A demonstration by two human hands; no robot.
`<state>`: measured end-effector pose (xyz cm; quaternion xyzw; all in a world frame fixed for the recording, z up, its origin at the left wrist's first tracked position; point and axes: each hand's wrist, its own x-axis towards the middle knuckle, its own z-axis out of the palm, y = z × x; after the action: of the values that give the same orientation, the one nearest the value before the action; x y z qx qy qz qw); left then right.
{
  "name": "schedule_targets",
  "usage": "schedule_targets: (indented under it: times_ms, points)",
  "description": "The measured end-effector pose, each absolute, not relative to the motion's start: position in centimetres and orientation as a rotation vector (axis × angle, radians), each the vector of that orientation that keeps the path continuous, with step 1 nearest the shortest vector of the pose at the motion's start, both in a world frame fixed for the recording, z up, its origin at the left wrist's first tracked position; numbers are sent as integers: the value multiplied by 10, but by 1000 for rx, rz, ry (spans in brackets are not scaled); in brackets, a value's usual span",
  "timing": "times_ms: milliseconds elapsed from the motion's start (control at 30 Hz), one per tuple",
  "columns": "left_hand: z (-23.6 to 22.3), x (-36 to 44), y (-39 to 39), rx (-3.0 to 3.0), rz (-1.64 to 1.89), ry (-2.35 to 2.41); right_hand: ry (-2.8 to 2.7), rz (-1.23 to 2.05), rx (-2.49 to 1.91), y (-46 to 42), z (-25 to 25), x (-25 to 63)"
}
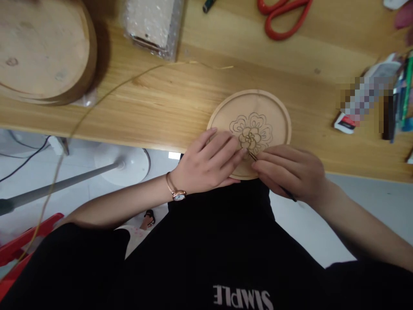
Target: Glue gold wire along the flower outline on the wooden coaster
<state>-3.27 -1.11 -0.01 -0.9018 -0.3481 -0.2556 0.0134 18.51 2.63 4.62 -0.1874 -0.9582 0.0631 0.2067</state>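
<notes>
A round wooden tray with a raised rim lies at the table's front edge. It bears a drawn flower in dark outline, its centre petals traced in a gold line. My left hand rests over the tray's left side, fingers across its face and thumb at the near rim. In my right hand is a slim dark pair of tweezers, pinched between the fingers. Their tips reach the lower part of the flower, close to my left fingertips. What the tips touch is too small to make out.
A thin golden wire trails across the table and down at left. Around the tabletop are a large round wooden piece, a bubble-wrapped package, red-handled scissors, a white tube and pens.
</notes>
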Motion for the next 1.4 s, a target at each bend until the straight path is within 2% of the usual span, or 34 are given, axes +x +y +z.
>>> schedule_targets:
  times_ms: [367,867,1033,1233,1400]
  points:
    - [1,-34,-10,-2827,-775,-1069,-2778,78,-300,38,52,185]
    - [3,-34,-8,-2846,-776,-1055,-2779,22,-213,41,51,187]
    - [4,-34,-7,-2818,-764,-1022,-2652,120,-417,35,45,195]
    - [-1,-34,-8,-2818,-835,-1031,-2278,599,-931,6,40,192]
    - [-5,-34,-8,-2828,-859,-1045,-2037,508,-1230,-14,32,176]
